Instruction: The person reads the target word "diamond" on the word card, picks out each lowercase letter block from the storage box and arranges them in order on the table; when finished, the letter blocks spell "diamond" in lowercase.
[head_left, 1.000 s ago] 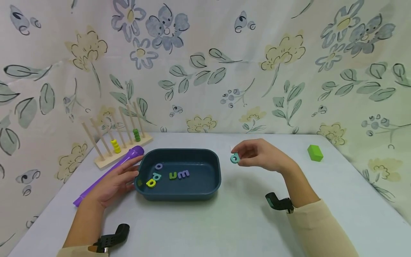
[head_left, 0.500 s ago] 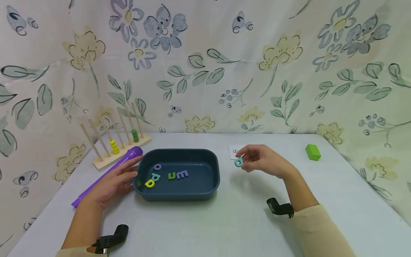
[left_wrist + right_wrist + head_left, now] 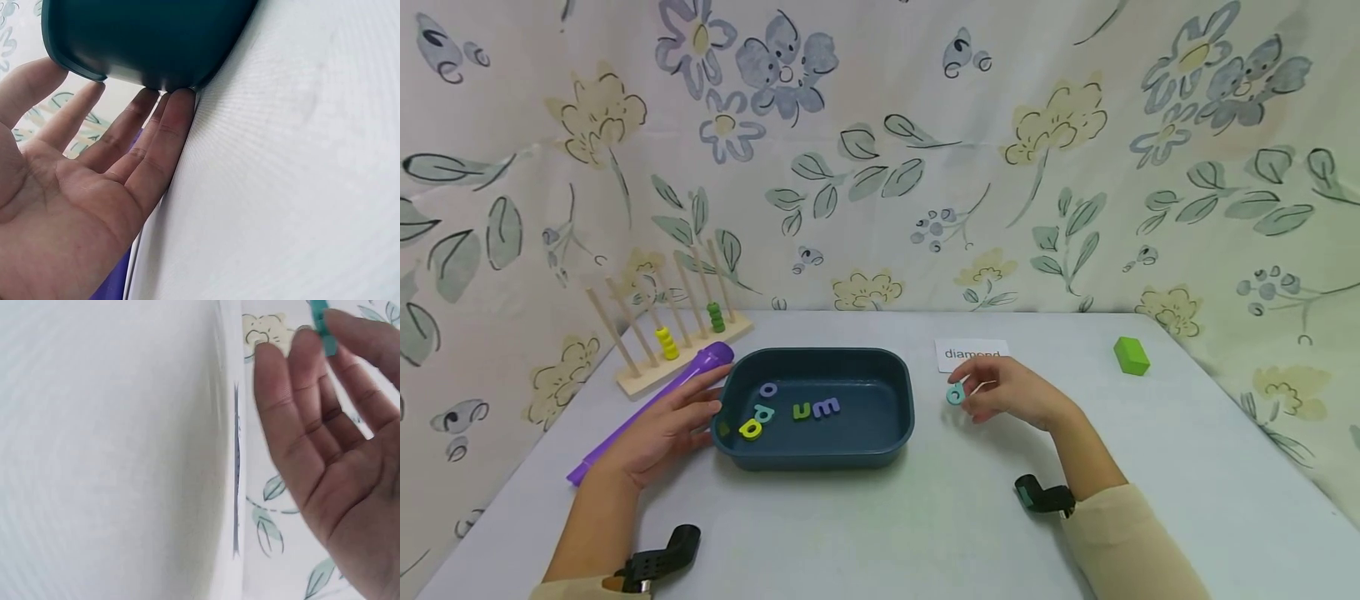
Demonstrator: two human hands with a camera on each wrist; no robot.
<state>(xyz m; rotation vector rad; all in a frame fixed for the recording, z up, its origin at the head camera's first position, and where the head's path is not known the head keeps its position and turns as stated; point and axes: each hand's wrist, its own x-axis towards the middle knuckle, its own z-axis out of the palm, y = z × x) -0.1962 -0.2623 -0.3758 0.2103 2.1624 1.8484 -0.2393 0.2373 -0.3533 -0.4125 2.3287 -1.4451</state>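
Observation:
My right hand (image 3: 1011, 392) pinches a small teal letter d (image 3: 955, 394) between thumb and fingertips, above the table and just in front of a white card (image 3: 951, 357) printed "diamond". The hand overlaps the card's lower right part. In the right wrist view the letter shows edge-on as a teal strip (image 3: 322, 328). My left hand (image 3: 662, 432) rests against the left end of a dark blue tray (image 3: 865, 459), fingers extended; in the left wrist view the fingertips (image 3: 181, 103) touch the tray's wall. Inside the tray lie a yellow letter (image 3: 750, 429), a teal letter (image 3: 763, 413) and several others.
Left of the tray, a purple microphone-shaped stick (image 3: 647, 417) lies beside my left hand. Behind it stands a wooden peg rack (image 3: 643, 382) with yellow and green beads. A green block (image 3: 1131, 356) sits at the back right. A floral cloth (image 3: 880, 167) hangs behind the table.
My right hand has come nearer and lower with the teal letter d, uncovering most of the "diamond" card. My left hand stays at the tray.

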